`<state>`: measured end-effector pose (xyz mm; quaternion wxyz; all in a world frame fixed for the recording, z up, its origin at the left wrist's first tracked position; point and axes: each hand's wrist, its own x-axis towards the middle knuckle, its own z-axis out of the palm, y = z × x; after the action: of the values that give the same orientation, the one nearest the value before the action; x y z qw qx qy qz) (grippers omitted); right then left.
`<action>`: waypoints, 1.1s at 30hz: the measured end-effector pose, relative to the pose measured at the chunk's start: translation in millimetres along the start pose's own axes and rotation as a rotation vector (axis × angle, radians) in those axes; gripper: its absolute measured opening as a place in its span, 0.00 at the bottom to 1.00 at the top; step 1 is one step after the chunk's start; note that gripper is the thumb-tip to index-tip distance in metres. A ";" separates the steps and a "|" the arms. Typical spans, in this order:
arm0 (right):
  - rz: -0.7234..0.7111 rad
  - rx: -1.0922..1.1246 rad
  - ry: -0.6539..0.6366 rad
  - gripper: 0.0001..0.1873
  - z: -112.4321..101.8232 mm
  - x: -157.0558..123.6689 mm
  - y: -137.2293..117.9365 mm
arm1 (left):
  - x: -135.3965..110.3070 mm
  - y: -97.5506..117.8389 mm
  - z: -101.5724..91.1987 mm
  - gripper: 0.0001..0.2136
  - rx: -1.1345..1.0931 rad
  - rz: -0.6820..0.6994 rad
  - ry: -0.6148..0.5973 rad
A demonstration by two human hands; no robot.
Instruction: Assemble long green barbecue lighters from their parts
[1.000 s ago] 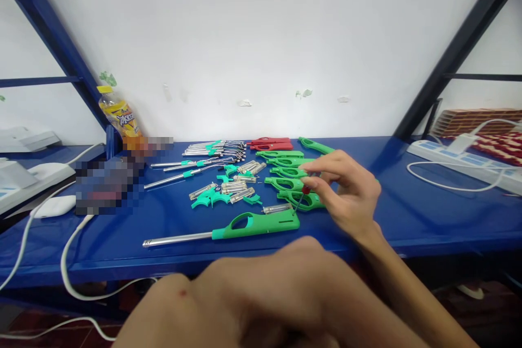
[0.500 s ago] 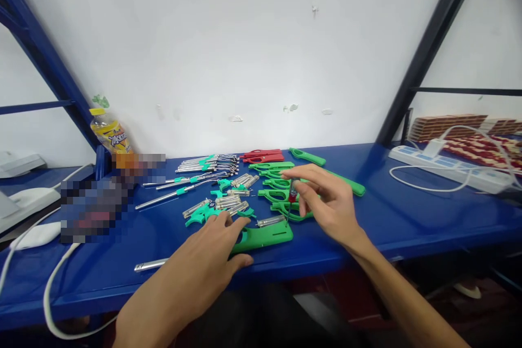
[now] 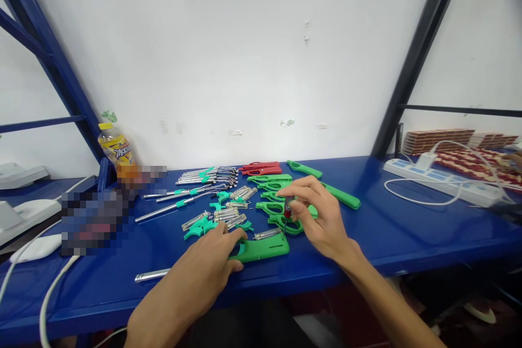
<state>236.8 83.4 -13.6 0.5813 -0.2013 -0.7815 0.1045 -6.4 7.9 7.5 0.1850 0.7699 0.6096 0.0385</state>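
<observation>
My left hand (image 3: 218,253) lies over a green utility lighter (image 3: 265,248), thumb and fingers on either side of its body. The lighter's silver tube (image 3: 151,275) sticks out to the left, past my wrist. With its fingertips, my right hand (image 3: 320,215) pinches a small screwdriver (image 3: 288,210) with a dark red handle. Its thin shaft points down at the right end of the lighter; whether the tip sits in a screw is too small to tell. Just behind the lighter is a clear fuel tank (image 3: 268,234).
Teal triggers (image 3: 199,227) and clear tanks (image 3: 226,215) lie beyond my left hand. Silver tubes with wires (image 3: 207,175) are further back. Green shells (image 3: 269,207) and red shells (image 3: 261,168) stand behind. A drink bottle (image 3: 118,152) is at left, a power strip (image 3: 444,180) at right.
The view has tilted slightly, so the table sits lower in the picture. My left thumb and fingers are closer in on the lighter. The screwdriver stays at the lighter's right end.
</observation>
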 end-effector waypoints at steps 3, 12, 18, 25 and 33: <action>0.081 0.085 -0.092 0.17 -0.4 0.0 0.0 | -0.7 1.4 -1.0 0.20 -0.016 -0.018 0.006; 0.101 0.011 0.017 0.12 0.7 1.8 -0.7 | -8.3 8.3 -6.0 0.19 -0.041 -0.043 0.005; 0.103 -0.014 -0.034 0.06 -0.6 2.6 -3.1 | -8.1 10.9 -7.8 0.19 -0.061 -0.036 0.020; 0.247 0.073 -0.066 0.10 -0.1 2.5 -6.9 | -11.0 11.0 -6.8 0.19 -0.084 -0.016 0.039; 0.326 0.199 -0.124 0.10 -5.0 3.8 -6.4 | -13.7 13.9 -6.4 0.20 -0.091 -0.040 0.051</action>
<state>239.4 79.0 -6.3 0.5245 -0.2600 -0.7586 0.2859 1.2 -6.3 20.4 0.2049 0.7471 0.6270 0.0819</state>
